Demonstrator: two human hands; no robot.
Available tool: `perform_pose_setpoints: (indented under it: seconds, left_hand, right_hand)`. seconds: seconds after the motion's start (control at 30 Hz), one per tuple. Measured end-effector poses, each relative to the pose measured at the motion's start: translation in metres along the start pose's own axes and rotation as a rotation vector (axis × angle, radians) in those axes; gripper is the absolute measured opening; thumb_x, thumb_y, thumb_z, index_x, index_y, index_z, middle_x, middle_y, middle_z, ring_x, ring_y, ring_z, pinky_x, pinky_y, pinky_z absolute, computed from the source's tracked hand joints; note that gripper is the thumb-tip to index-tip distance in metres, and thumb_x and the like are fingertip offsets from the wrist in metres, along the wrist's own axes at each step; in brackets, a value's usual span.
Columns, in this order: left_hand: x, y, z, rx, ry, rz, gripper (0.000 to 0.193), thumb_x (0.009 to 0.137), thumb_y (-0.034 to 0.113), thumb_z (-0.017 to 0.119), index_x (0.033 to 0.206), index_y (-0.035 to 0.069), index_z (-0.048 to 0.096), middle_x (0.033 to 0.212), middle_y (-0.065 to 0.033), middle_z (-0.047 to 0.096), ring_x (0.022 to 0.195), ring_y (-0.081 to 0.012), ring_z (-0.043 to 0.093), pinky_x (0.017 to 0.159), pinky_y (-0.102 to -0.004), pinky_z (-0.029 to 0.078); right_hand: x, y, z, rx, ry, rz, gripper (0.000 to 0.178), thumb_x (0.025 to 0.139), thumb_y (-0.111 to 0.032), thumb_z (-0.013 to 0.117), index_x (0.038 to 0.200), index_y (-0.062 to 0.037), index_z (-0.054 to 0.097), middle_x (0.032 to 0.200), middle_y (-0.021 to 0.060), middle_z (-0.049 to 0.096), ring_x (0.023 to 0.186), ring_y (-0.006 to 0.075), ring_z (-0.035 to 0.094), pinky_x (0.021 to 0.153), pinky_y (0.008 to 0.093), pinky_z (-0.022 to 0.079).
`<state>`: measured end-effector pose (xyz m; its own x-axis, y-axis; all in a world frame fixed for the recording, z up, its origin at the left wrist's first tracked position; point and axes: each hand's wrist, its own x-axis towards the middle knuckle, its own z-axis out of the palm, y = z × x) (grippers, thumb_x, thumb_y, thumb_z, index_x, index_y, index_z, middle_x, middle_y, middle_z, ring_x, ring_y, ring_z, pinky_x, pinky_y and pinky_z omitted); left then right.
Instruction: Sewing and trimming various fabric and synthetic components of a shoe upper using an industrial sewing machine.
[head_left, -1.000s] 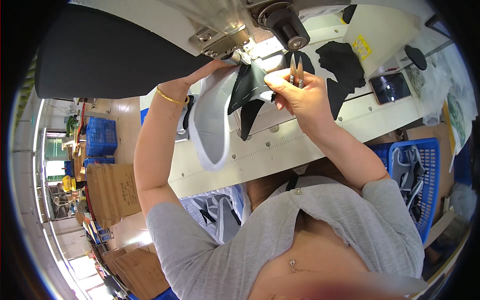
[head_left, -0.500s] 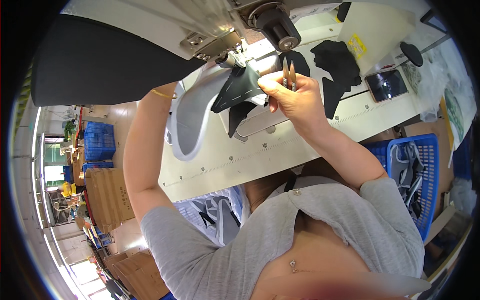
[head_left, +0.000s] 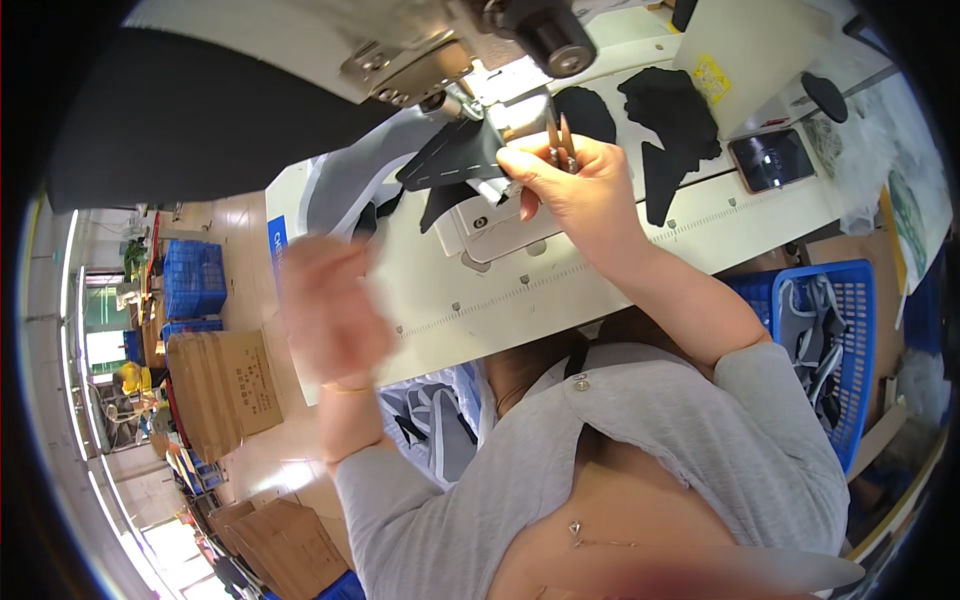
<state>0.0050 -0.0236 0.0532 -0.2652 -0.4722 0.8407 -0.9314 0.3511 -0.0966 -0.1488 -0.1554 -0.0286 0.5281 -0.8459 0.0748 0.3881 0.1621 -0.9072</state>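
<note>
Up at the sewing machine [head_left: 420, 40], we are pinching a black piece [head_left: 455, 160] and snips [head_left: 560, 140] in our right hand [head_left: 575, 190]. Our left hand [head_left: 330, 310] is blurred over the table [head_left: 520, 290]; its grip is unclear.

phone [head_left: 770, 160]: flat on table [head_left: 600, 290], right side, screen dark
black cutouts [head_left: 670, 110]: loose pile on table nr phone
blue basket [head_left: 850, 340]: right of table, w/ grey-white pieces inside
cartons [head_left: 215, 395]: stacked on floor, left
blue crates [head_left: 195, 280]: behind cartons, far left
</note>
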Motion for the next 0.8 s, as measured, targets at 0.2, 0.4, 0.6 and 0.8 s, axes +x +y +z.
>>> perform_pose_setpoints:
  seconds: [0.2,0.4,0.6,0.8]
  left_hand:
    - [-0.040,-0.006,0.086,-0.181,-0.179,-0.117,0.042,0.095,0.029,0.057,0.116,-0.006,0.064,0.123,-0.0197,0.063,0.122,-0.0336,0.057,0.105,-0.0476,0.040]
    - [-0.034,-0.007,0.080,-0.188,-0.206,-0.128,0.030,0.089,0.016,0.064,0.110,-0.006,0.067,0.117,-0.0192,0.066,0.115,-0.0328,0.062,0.102,-0.0465,0.044]
    - [-0.029,-0.002,0.079,-0.111,-0.170,-0.101,0.024,0.086,0.011,0.067,0.103,-0.006,0.070,0.109,-0.0184,0.069,0.107,-0.0318,0.066,0.098,-0.0439,0.048]
    - [-0.025,-0.004,0.082,-0.070,-0.156,-0.087,0.023,0.086,0.010,0.067,0.102,-0.005,0.070,0.108,-0.0176,0.069,0.104,-0.0303,0.067,0.097,-0.0434,0.050]
  right_hand:
    - [0.000,0.002,-0.001,0.013,-0.013,-0.059,0.015,0.090,-0.013,0.069,0.087,0.0013,0.070,0.066,-0.0008,0.061,0.055,0.0062,0.056,0.052,0.0213,0.046]
    - [-0.009,0.001,-0.005,0.033,-0.066,0.017,0.022,0.093,-0.018,0.064,0.088,0.0022,0.070,0.072,0.0013,0.064,0.058,0.0070,0.059,0.053,0.0205,0.045]
    - [-0.015,-0.001,-0.008,0.138,-0.067,0.044,0.023,0.093,-0.015,0.058,0.092,0.0053,0.069,0.083,0.0071,0.069,0.059,0.0098,0.061,0.056,0.0215,0.046]
    - [-0.016,-0.003,-0.005,0.134,-0.049,0.022,0.024,0.092,-0.011,0.056,0.101,0.0084,0.068,0.088,0.0096,0.069,0.062,0.0116,0.062,0.058,0.0233,0.048]
